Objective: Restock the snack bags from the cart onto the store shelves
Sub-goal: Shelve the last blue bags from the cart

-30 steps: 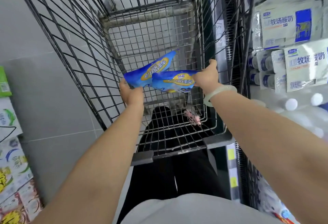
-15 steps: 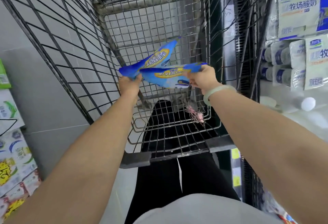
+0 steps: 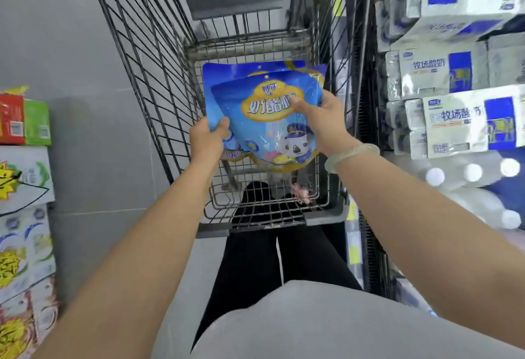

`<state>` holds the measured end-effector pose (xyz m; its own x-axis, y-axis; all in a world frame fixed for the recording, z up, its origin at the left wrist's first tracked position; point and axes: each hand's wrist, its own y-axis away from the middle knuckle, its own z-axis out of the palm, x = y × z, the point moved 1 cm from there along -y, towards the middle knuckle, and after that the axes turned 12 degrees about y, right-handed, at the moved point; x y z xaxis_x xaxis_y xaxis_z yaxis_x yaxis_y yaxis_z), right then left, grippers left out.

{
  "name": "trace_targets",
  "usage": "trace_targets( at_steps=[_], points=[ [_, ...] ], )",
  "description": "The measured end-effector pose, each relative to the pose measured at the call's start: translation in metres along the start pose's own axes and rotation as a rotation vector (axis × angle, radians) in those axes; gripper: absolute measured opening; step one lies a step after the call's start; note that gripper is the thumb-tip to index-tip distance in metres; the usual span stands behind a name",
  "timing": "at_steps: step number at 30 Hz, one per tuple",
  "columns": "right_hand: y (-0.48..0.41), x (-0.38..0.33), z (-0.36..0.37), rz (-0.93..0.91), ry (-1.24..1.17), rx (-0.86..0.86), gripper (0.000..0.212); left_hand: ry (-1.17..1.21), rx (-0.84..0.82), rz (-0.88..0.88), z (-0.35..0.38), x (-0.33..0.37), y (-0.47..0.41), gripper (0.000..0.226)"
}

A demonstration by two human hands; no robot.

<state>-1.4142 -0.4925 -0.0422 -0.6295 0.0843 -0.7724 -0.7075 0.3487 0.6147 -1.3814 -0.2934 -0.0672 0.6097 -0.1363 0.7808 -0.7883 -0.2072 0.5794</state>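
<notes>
Two blue snack bags [image 3: 264, 120] with a yellow label and a cartoon koala are held upright and overlapping above the wire cart [image 3: 159, 74]. My left hand [image 3: 206, 141] grips their lower left edge, thumb on the front. At their right side, my right hand [image 3: 321, 120] holds them with its thumb pressed on the yellow label. The front bag covers most of the one behind it. The cart basket below the bags looks bare apart from a small pink scrap [image 3: 301, 192].
Store shelves on the right hold white and blue milk cartons [image 3: 454, 120] and white-capped bottles [image 3: 471, 174]. Colourful boxes [image 3: 25, 216] stack on the left beside the grey tiled floor [image 3: 85, 103]. My black-trousered legs stand behind the cart.
Both hands lifted the two bags from lying flat inside the cart and turned them upright, fronts toward me. The view tilted slightly, showing more of the right shelves.
</notes>
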Motion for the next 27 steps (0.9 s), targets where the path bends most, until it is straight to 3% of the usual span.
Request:
trace_targets(
  at_steps=[4, 6, 10, 12, 14, 16, 19, 21, 25, 27],
  points=[
    [0.035, -0.024, -0.011, 0.072, -0.077, 0.064, 0.009, 0.039, -0.096, 0.072, 0.001, 0.031, 0.038, 0.03],
    [0.049, -0.028, -0.014, 0.072, -0.071, -0.035, 0.006, 0.106, -0.066, 0.071, 0.0, 0.044, 0.05, 0.031],
    [0.088, -0.026, -0.03, 0.028, 0.314, -0.33, 0.029, 0.209, -0.082, -0.01, -0.018, 0.076, 0.059, 0.027],
    [0.116, -0.025, -0.035, -0.03, 0.377, -0.328, 0.016, 0.231, -0.135, -0.039, -0.03, 0.089, 0.059, 0.022],
    [0.145, -0.026, -0.035, -0.083, 0.257, -0.222, 0.007, 0.217, -0.216, -0.044, -0.04, 0.103, 0.065, 0.017],
    [0.173, -0.027, -0.032, -0.116, 0.154, -0.084, 0.016, 0.205, -0.327, -0.014, -0.05, 0.115, 0.077, 0.004],
    [0.212, -0.029, -0.024, -0.176, 0.092, 0.073, 0.023, 0.207, -0.484, 0.036, -0.059, 0.124, 0.096, 0.022],
    [0.235, -0.027, -0.022, -0.209, 0.034, 0.177, 0.015, 0.203, -0.565, 0.055, -0.062, 0.128, 0.111, 0.01],
    [0.287, -0.009, -0.029, -0.142, -0.029, 0.458, 0.029, 0.134, -0.759, 0.07, -0.057, 0.125, 0.159, 0.014],
    [0.318, 0.005, -0.038, -0.07, 0.028, 0.587, 0.023, 0.074, -0.829, 0.099, -0.052, 0.117, 0.185, 0.017]
  ],
)
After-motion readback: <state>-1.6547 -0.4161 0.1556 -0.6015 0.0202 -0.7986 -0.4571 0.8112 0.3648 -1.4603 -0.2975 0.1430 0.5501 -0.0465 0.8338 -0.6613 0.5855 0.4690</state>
